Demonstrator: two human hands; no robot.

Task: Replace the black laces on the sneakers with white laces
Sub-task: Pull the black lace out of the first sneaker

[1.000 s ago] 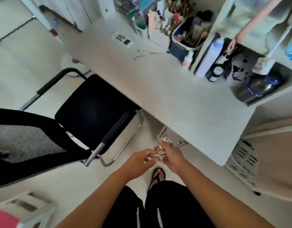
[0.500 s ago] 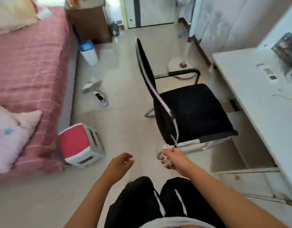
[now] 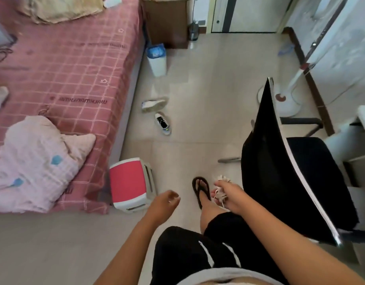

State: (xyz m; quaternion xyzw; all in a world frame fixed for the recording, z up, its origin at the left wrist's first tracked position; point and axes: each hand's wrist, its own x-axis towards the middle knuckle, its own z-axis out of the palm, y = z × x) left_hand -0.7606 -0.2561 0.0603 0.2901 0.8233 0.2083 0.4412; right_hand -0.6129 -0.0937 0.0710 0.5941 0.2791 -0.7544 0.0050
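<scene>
My right hand (image 3: 229, 193) grips a bunched bundle of white laces (image 3: 219, 194) low in the middle of the view, beside the black chair. My left hand (image 3: 165, 203) hangs free to its left, fingers loosely curled, holding nothing. Two white sneakers lie on the tiled floor further ahead near the bed: one upright with black laces (image 3: 163, 123), the other tipped on its side (image 3: 154, 103) just beyond it. Both hands are well short of the sneakers.
A black chair (image 3: 280, 161) stands at right, a red-and-white stool (image 3: 130, 183) at the bed corner. The pink bed (image 3: 60, 79) fills the left. A white bin (image 3: 156, 59), a fan base (image 3: 284, 101) and a desk corner (image 3: 364, 118) border the floor. My sandalled foot (image 3: 201, 191) steps forward.
I have turned from the desk toward the bed and stepped forward. My left hand let go of the laces and swung aside; my right hand keeps them.
</scene>
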